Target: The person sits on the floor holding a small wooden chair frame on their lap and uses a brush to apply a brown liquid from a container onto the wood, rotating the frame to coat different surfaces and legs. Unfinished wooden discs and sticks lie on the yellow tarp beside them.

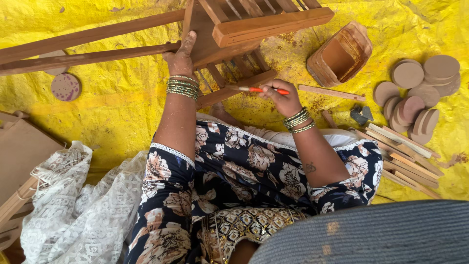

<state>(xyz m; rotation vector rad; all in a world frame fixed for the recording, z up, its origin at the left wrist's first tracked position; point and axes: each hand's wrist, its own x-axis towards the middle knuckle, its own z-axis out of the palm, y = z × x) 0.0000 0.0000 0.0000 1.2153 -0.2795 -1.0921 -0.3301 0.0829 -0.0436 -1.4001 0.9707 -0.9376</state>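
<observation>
A brown wooden frame with slats [254, 27] lies tipped on the yellow sheet [117, 102] in front of me. My left hand [181, 56] presses flat against a panel of the frame and grips its edge. My right hand [282, 97] holds a thin brush with an orange handle [261, 90], its tip pointing left at a lower bar of the frame [234, 88]. Both wrists wear green and gold bangles.
A small brown wooden box [341, 55] lies on its side at the upper right. Several round wooden discs [415, 93] and a pile of short wooden strips [405, 156] sit at the right. White lace cloth [73, 205] and flat boards [19, 156] are at the left.
</observation>
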